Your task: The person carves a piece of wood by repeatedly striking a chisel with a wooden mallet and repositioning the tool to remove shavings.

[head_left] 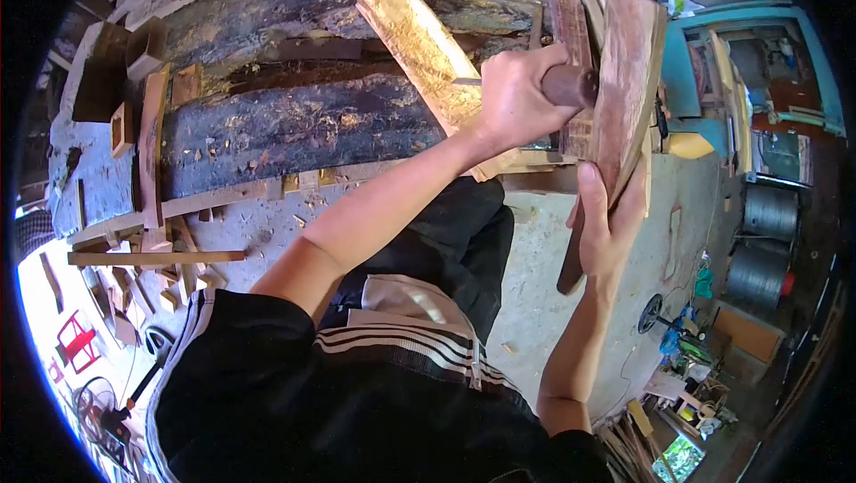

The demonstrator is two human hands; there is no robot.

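My left hand [524, 99] is closed around a tool with a thick, round dark-wood handle [571, 87]. A thin metal shank [466, 82] sticks out on the other side of the fist. Right beside the handle's end rises a long, curved reddish-brown wooden piece [631, 73]. My right hand [610, 226] grips that piece low down, thumb on the near side, the other fingers partly hidden. Below this hand a darker wooden end [572, 255] juts out. Behind my left hand, a pale sunlit board [415, 46] lies slanted over the dark, rough workbench [294, 117].
Wooden strips and small box-like pieces [123, 130] lie at the bench's left end. Offcuts [169, 278] are heaped on the floor below, near a red stool [78, 340] and a fan [94, 407]. At right stand a teal frame [682, 73] and metal drums [769, 213].
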